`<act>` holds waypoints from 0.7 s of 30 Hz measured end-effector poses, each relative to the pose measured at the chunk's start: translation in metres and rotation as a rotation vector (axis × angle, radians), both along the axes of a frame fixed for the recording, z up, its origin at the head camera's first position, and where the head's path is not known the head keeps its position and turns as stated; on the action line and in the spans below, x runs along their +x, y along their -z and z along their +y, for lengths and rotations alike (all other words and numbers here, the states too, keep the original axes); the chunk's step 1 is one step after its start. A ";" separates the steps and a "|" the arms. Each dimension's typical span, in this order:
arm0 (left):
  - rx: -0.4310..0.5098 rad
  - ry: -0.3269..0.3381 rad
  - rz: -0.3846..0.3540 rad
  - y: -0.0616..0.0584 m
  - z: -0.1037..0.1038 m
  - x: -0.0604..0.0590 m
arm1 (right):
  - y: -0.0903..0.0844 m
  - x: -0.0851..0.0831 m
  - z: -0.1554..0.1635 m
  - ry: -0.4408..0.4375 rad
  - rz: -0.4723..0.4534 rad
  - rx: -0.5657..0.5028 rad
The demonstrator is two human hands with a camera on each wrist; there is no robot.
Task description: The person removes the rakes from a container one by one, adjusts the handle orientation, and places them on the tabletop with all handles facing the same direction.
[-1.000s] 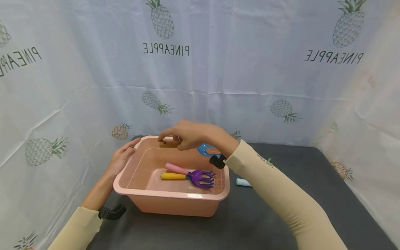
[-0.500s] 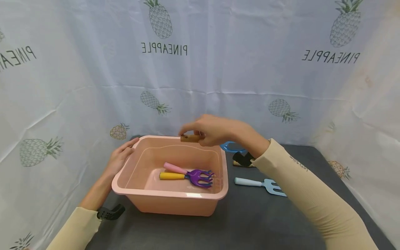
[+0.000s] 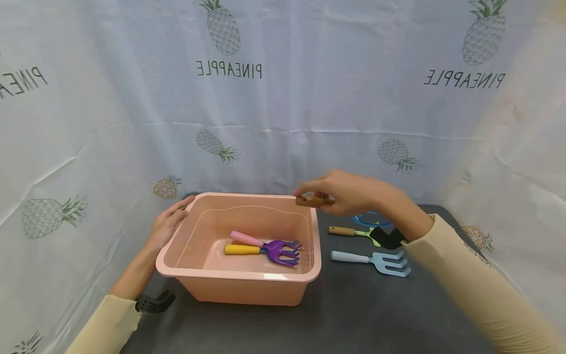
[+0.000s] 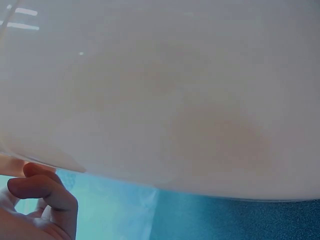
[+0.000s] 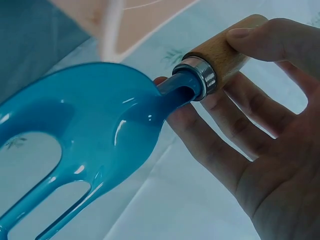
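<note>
My right hand holds a blue hand fork by its wooden handle, above the basin's back right corner. In the right wrist view, thumb and fingers pinch the handle near its metal collar, and the slotted blue head points away from the palm. My left hand grips the left rim of the pink basin; curled fingers show beside its wall in the left wrist view. Inside the basin, a purple hand rake with a pink handle lies across a dark blue one with a yellow handle.
Right of the basin on the dark table lie a light blue hand fork and a green tool with a wooden handle, partly hidden by the right wrist. A pineapple-print curtain stands behind and at both sides.
My right hand has carried the blue hand fork rightward from over the basin to its right edge, uncovering the tools on the table. The left hand stays on the rim.
</note>
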State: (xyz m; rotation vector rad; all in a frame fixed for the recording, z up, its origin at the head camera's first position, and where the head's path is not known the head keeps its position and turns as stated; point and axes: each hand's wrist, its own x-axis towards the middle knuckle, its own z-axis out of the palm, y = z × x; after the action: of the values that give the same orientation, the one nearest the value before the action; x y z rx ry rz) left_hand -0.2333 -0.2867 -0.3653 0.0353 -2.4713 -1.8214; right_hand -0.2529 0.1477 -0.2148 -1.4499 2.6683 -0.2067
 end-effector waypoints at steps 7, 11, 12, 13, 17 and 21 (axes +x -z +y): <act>0.007 0.004 -0.001 -0.001 -0.001 0.002 | 0.017 0.005 0.035 0.055 -0.019 0.007; 0.023 0.010 -0.008 -0.001 -0.001 0.002 | 0.030 0.011 0.054 0.082 -0.025 0.009; 0.020 0.009 -0.008 -0.001 -0.001 0.001 | 0.034 0.013 0.058 0.087 -0.027 0.008; 0.016 0.007 -0.006 -0.001 -0.002 0.001 | 0.038 0.014 0.063 0.095 -0.031 0.006; 0.002 0.002 -0.006 -0.001 -0.002 -0.001 | 0.055 0.018 0.078 0.142 -0.083 0.000; 0.010 0.007 -0.021 -0.001 -0.002 -0.002 | 0.076 0.020 0.092 0.160 -0.133 -0.003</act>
State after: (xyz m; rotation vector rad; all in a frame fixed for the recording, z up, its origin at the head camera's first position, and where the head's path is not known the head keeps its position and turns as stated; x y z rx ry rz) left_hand -0.2348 -0.2884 -0.3646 0.0463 -2.4797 -1.8459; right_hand -0.2325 0.2392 -0.2906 -1.1786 2.6754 -0.3078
